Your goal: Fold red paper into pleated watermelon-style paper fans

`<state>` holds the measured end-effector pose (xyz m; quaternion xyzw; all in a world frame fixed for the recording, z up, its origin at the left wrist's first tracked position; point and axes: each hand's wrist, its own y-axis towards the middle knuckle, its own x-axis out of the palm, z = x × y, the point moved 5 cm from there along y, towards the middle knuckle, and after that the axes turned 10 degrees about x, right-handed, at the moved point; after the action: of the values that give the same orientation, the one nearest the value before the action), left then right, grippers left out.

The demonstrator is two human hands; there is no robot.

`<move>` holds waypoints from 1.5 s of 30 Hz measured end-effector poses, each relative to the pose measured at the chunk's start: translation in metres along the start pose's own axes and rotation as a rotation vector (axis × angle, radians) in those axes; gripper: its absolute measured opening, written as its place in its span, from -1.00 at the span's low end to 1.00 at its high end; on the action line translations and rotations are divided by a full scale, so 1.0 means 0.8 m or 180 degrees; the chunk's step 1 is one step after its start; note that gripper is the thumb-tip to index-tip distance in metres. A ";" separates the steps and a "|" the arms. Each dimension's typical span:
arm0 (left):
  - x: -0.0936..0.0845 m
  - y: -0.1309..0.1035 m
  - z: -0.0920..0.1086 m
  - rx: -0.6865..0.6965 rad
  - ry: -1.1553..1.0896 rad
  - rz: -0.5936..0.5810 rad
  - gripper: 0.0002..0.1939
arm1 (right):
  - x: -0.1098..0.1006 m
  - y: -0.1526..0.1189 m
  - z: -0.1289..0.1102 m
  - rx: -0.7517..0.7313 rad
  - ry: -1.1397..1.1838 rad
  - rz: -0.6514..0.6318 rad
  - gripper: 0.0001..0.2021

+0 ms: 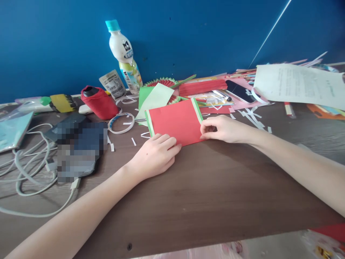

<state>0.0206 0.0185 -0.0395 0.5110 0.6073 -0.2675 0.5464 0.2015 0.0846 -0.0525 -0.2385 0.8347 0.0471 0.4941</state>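
Observation:
A red sheet of paper with light and dark green strips along its left and right edges lies in front of me. My left hand rests at its near left corner, fingers curled over the edge. At the near right corner, my right hand pinches the green-striped edge between thumb and fingers. Just behind the sheet lie a pale green paper piece, a folded red paper stack and a partly covered red and green pleated paper fan.
To the left are a roll of tape, a phone with white cables, a red cloth-wrapped item and an upright bottle. On the right lie another phone, white paper scraps and a printed sheet. A blue wall stands behind.

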 end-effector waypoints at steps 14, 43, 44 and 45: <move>0.002 0.001 0.001 0.0027 0.0002 -0.0297 -0.64 | -0.002 0.001 -0.002 -0.0181 -0.0152 0.0176 -0.72; -0.002 -0.011 -0.011 -0.0316 0.0332 0.0349 -0.77 | -0.007 -0.005 -0.005 -0.0704 0.0012 0.0199 -0.73; -0.003 -0.012 -0.013 -0.0346 0.0368 0.0363 -0.77 | -0.006 -0.006 -0.006 -0.0772 -0.0040 0.0241 -0.74; -0.004 -0.012 -0.015 -0.0394 0.0373 0.0374 -0.77 | -0.006 -0.007 -0.009 -0.0835 -0.0062 0.0301 -0.76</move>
<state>0.0067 0.0249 -0.0358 0.5258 0.6225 -0.1666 0.5552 0.2004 0.0791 -0.0443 -0.2610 0.8269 0.1814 0.4640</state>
